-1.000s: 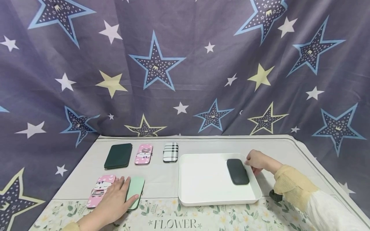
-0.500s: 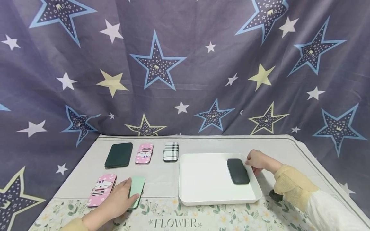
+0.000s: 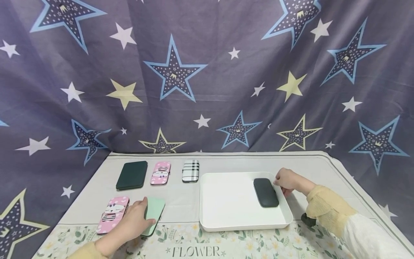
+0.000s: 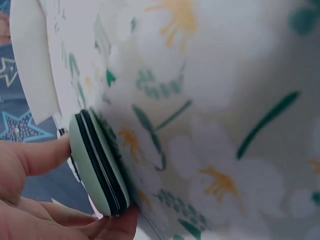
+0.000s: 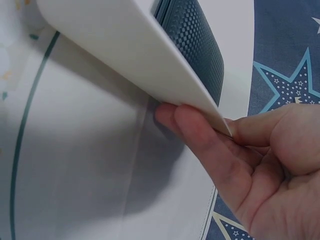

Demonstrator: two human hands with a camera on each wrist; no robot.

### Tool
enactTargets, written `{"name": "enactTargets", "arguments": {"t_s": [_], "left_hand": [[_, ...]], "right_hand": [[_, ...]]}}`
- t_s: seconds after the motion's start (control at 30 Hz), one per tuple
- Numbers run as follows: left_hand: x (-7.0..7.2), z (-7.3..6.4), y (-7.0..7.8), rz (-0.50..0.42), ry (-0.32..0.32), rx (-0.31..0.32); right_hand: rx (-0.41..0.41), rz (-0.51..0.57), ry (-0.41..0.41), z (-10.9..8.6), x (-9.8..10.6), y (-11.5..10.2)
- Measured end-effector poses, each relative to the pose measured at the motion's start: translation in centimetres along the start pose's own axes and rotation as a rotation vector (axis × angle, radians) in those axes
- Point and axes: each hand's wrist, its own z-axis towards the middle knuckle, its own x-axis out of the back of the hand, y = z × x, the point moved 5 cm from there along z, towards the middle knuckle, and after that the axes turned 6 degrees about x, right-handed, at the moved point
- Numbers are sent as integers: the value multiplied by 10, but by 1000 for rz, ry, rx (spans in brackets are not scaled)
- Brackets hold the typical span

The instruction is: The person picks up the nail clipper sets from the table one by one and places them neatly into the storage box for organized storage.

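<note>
My left hand [image 3: 132, 220] holds a mint green clasp case [image 3: 156, 206] between thumb and fingers, at the front left of the table. In the left wrist view the case [image 4: 91, 167] shows a dark seam with a metal frame, and the thumb presses one side while fingers reach the other. My right hand [image 3: 287, 180] pinches the right rim of a white tray [image 3: 229, 201], thumb inside and fingers outside. Inside the tray lies a black case [image 3: 266, 192]; its side looks woven in the right wrist view.
A pink cartoon case [image 3: 113, 215] lies left of the left hand. Behind are a dark green case [image 3: 132, 175], a smaller pink case [image 3: 160, 173] and a plaid case [image 3: 191, 171]. A star-patterned curtain [image 3: 207, 79] hangs behind the table.
The left hand's fingers have drawn back from over the larger pink case and closed on the green case, which has turned slightly clockwise. The right hand and tray stay put.
</note>
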Motion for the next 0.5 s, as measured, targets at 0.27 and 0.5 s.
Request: {"name": "enactTargets", "arguments": {"t_s": [0.27,0.5], "left_hand": [[9,11,-12,-152,-61,117],[12,16,-21,-249,-104,181]], "right_hand": [[-9,-1,-6,0,0,-3],[-8,8,-14,-3,1,-4]]}}
